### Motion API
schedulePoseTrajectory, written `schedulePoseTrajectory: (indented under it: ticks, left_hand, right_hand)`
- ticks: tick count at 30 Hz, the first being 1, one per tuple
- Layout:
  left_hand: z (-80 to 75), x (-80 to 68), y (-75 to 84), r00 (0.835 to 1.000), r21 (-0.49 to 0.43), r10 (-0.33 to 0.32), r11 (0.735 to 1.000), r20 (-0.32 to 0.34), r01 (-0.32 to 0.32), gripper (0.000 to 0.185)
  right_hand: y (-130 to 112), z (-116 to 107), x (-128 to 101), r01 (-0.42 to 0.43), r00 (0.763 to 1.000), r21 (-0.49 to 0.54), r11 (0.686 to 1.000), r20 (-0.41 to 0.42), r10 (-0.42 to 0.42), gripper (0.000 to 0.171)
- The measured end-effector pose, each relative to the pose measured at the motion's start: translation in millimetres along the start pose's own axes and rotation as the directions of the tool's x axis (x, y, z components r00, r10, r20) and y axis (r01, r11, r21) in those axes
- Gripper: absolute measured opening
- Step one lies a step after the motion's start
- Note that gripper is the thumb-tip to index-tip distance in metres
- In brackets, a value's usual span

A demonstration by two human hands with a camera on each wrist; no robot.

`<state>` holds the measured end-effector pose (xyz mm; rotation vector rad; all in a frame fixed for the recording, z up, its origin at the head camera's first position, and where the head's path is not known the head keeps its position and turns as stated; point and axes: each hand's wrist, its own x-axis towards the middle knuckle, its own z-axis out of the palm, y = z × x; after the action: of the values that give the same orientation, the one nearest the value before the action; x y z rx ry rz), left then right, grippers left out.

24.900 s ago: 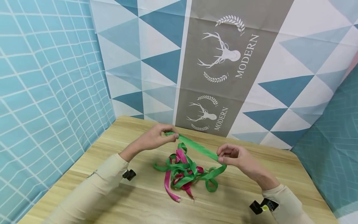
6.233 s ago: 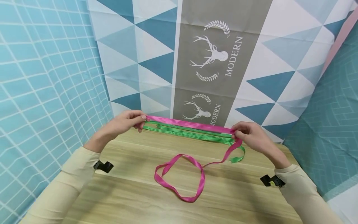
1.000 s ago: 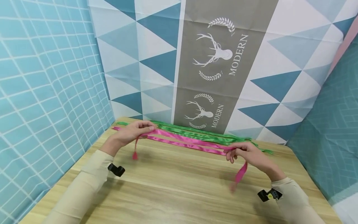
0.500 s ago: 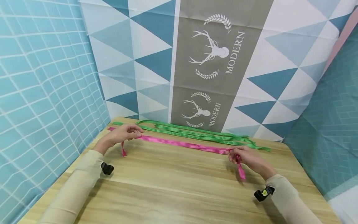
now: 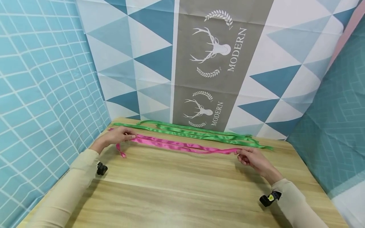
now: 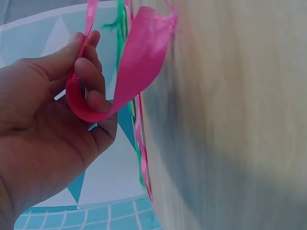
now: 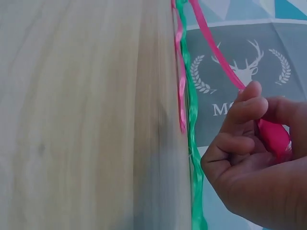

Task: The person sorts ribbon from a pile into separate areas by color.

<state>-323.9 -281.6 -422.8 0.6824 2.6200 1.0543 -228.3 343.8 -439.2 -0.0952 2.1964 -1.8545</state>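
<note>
A pink ribbon [image 5: 182, 146] lies folded in long strands across the wooden table [image 5: 176, 193], stretched between my two hands. My left hand [image 5: 119, 135] pinches its left fold, and the left wrist view shows the pink ribbon [image 6: 129, 72] looped round my curled fingers [image 6: 88, 72]. A short pink tail [image 5: 121, 153] hangs below that hand. My right hand [image 5: 251, 156] pinches the right fold; in the right wrist view the pink ribbon [image 7: 273, 136] sits inside my curled fingers [image 7: 242, 112]. Behind it a green ribbon [image 5: 196, 133] lies folded in straight strands along the table's far edge.
Patterned cloth [image 5: 211, 63] with deer prints hangs right behind the table, and blue cloth walls close in at the left [image 5: 42, 79] and right [image 5: 336, 110]. Bare wood fills the near half of the table.
Both hands have lowered the pink ribbon towards the table just in front of the green one. The loose tail at my right hand has been drawn in.
</note>
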Motion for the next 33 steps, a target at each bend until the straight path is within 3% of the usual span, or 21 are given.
schedulePoseTrajectory:
  ticks: [4, 6, 10, 13, 14, 17, 21, 25, 28, 30, 33]
  left_hand:
    - [0.1, -0.1, -3.2, 1.000, 0.043, -0.017, 0.999, -0.006, 0.017, 0.017]
    - [0.5, -0.5, -5.3, 1.000, 0.049, -0.016, 0.999, -0.004, 0.016, 0.018]
    - [1.4, -1.4, -5.7, 1.000, 0.021, -0.008, 1.000, 0.004, 0.008, 0.029]
    - [0.7, -2.5, -3.7, 1.000, -0.006, 0.005, 1.000, 0.013, -0.005, 0.038]
    - [0.1, -3.4, -3.1, 1.000, -0.006, 0.009, 1.000, 0.016, -0.009, 0.039]
    - [-3.1, -8.1, -4.0, 0.999, -0.011, 0.011, 1.000, 0.035, -0.011, 0.039]
    - [-6.9, -18.1, -8.3, 0.997, -0.016, 0.031, 0.999, 0.073, -0.030, 0.028]
    - [-6.8, -26.4, -12.5, 0.994, -0.030, 0.066, 0.998, 0.086, -0.064, 0.019]
    - [-5.6, -30.8, -16.2, 0.991, -0.014, 0.125, 0.992, 0.055, -0.124, 0.011]
    - [-4.9, -32.1, -18.4, 0.981, 0.045, 0.193, 0.980, 0.018, -0.194, 0.005]
    - [-5.4, -31.4, -22.9, 0.950, 0.196, 0.307, 0.936, -0.052, -0.292, 0.018]
  right_hand:
    - [0, -6, -4, -0.027, 0.999, 0.206, 0.978, 0.039, 0.019, 0.034]
    - [1, -11, -7, -0.056, 0.997, 0.336, 0.940, 0.074, 0.032, 0.038]
    - [4, -19, -13, -0.132, 0.986, 0.544, 0.829, 0.155, 0.056, 0.046]
    - [6, -22, -14, -0.167, 0.985, 0.622, 0.765, 0.143, 0.099, 0.047]
    - [7, -23, -14, -0.165, 0.986, 0.632, 0.757, 0.116, 0.118, 0.047]
    - [8, -24, -15, -0.107, 0.987, 0.563, 0.820, -0.042, 0.157, 0.042]
    - [9, -24, -21, -0.028, 0.963, 0.415, 0.909, -0.233, 0.136, 0.030]
    - [9, -27, -24, 0.035, 0.955, 0.392, 0.919, -0.283, 0.084, 0.022]
    - [12, -30, -24, 0.051, 0.952, 0.383, 0.922, -0.298, 0.071, 0.018]
    - [15, -31, -22, 0.051, 0.948, 0.336, 0.940, -0.313, 0.061, 0.019]
    - [21, -31, -17, 0.046, 0.940, 0.185, 0.982, -0.342, 0.020, 0.033]
